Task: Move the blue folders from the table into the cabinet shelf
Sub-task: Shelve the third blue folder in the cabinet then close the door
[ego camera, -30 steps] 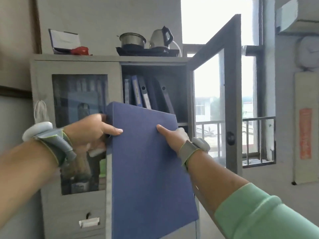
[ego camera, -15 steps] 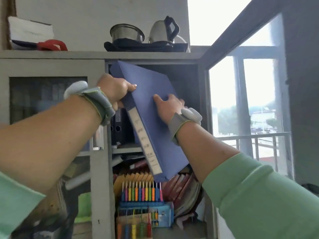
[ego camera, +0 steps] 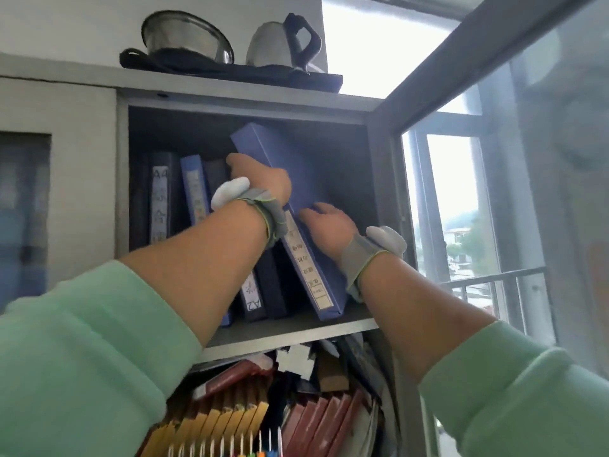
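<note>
A blue folder (ego camera: 306,179) with a white spine label leans to the left inside the cabinet's top shelf (ego camera: 296,328), its bottom corner resting on the shelf board. My left hand (ego camera: 263,179) grips its upper spine edge. My right hand (ego camera: 326,225) lies flat against its right cover, fingers pointing into the shelf. Left of it stand other folders (ego camera: 194,192), blue and dark, some tilted behind my left forearm.
The glass cabinet door (ego camera: 494,77) is swung open on the right, close to my right arm. A metal pot (ego camera: 188,37) and a kettle (ego camera: 280,41) sit on the cabinet top. The lower shelf is crammed with red books (ego camera: 323,420) and yellow files.
The blue folder went from held in front of the cabinet to inside the top shelf, its bottom now on the board. Both hands followed it in, and my view came closer.
</note>
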A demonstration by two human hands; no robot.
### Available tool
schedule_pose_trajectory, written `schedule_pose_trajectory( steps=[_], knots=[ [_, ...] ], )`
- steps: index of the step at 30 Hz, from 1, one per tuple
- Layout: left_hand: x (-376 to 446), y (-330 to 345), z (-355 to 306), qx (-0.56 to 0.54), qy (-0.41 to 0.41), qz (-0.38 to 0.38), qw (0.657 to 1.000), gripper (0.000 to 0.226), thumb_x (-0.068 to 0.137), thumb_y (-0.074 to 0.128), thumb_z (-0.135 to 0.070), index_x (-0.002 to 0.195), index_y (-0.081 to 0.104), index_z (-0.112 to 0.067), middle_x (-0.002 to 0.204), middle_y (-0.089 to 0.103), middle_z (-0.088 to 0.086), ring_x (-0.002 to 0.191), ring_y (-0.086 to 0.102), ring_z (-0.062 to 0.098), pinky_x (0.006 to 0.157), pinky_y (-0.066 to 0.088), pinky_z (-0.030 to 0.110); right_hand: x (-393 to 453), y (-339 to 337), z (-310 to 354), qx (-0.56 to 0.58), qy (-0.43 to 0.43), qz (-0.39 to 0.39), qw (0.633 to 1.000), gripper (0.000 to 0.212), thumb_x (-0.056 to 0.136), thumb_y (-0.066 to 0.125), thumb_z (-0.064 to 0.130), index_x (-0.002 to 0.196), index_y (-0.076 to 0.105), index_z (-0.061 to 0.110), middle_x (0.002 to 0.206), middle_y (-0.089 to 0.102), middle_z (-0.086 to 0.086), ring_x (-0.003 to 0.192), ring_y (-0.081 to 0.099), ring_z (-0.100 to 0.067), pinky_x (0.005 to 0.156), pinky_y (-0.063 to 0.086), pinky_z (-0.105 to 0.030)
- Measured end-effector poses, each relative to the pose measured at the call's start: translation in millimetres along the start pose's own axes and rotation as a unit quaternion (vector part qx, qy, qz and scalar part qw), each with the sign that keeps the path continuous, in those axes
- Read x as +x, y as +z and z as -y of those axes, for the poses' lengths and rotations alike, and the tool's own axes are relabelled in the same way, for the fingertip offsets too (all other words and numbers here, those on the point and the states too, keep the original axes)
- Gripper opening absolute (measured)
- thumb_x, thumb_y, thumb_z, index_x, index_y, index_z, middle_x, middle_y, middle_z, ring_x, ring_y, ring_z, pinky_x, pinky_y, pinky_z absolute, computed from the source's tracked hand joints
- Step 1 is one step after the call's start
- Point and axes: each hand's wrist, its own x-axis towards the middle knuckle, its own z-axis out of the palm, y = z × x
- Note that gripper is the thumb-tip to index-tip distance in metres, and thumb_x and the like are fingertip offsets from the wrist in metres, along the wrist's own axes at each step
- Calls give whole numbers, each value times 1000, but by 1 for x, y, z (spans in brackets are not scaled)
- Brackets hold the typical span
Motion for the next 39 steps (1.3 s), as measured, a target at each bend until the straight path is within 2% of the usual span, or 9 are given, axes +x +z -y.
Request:
schedule_pose_trajectory(
  steps=[2, 5, 9, 12, 16, 24, 28, 32, 39],
  knots=[
    [14, 20, 13, -31, -42, 25, 998, 55, 91, 55, -36, 133, 37, -6, 132, 53, 5, 126, 48, 28, 106, 35, 35, 4, 10, -12, 32, -4, -15, 999, 63, 83, 59, 31, 144, 43, 21, 149, 46, -5, 134, 43, -27, 107, 38, -32],
    [20, 36, 26, 42, -5, 52, 998, 37, 91, 59, -36, 111, 43, -11, 108, 55, -4, 115, 49, 21, 98, 36, 31, 5, 20, -27, -37, -11, -16, 999, 67, 76, 72, 24, 137, 45, 17, 134, 58, -9, 120, 55, -30, 93, 45, -31],
    [32, 46, 51, 120, 93, 87, 985, 80, 77, 76, -24, 141, 30, -7, 141, 47, 15, 127, 49, 35, 106, 39, 40, 29, 34, -42, -114, 13, -39, 993, 66, 82, 67, 22, 142, 40, 18, 133, 60, -10, 121, 57, -31, 100, 45, -33],
    [47, 43, 81, 244, 238, 118, 933, 98, 74, 77, -29, 151, 19, -16, 157, 25, 15, 140, 32, 37, 114, 29, 40, 47, 43, -53, -159, 33, -75, 984, 55, 87, 61, 29, 138, 44, 21, 132, 61, -10, 119, 59, -30, 94, 43, -28],
    [58, 47, 117, 374, 358, 191, 834, 91, 77, 70, -45, 152, 19, -35, 165, 0, -2, 151, 2, 31, 120, 17, 44, 59, 45, -61, -266, 88, -77, 957, 57, 73, 67, 45, 122, 52, 20, 123, 57, -12, 111, 60, -37, 83, 48, -38],
    [58, 77, 141, 448, 404, 166, 780, 101, 72, 62, -64, 153, 11, -32, 165, -4, -1, 151, -6, 28, 118, 9, 53, 67, 55, -67, -248, 109, -75, 960, 46, 95, 48, 33, 126, 52, 0, 134, 56, -19, 126, 54, -34, 102, 44, -38],
    [54, 82, 143, 447, 408, 161, 779, 102, 73, 63, -62, 154, 8, -31, 165, -6, -1, 151, -7, 29, 119, 8, 54, 55, 54, -70, -194, 103, -114, 969, 43, 88, 55, 34, 116, 54, 1, 126, 60, -21, 118, 57, -38, 95, 46, -40],
    [41, 76, 133, 402, 381, 175, 814, 93, 78, 62, -55, 153, 12, -32, 165, -1, -1, 151, -5, 29, 120, 4, 51, 44, 48, -60, -180, 82, -138, 971, 34, 87, 54, 25, 111, 55, 1, 122, 61, -22, 112, 60, -39, 84, 48, -36],
    [-23, 20, 80, 341, 370, 198, 841, 69, 87, 61, -28, 149, 31, -24, 161, 24, 3, 150, 10, 25, 120, 16, 42, -15, 15, -23, -180, 9, -134, 974, 30, 89, 52, 24, 110, 57, 2, 120, 58, -21, 106, 62, -37, 72, 37, -30]
  ],
)
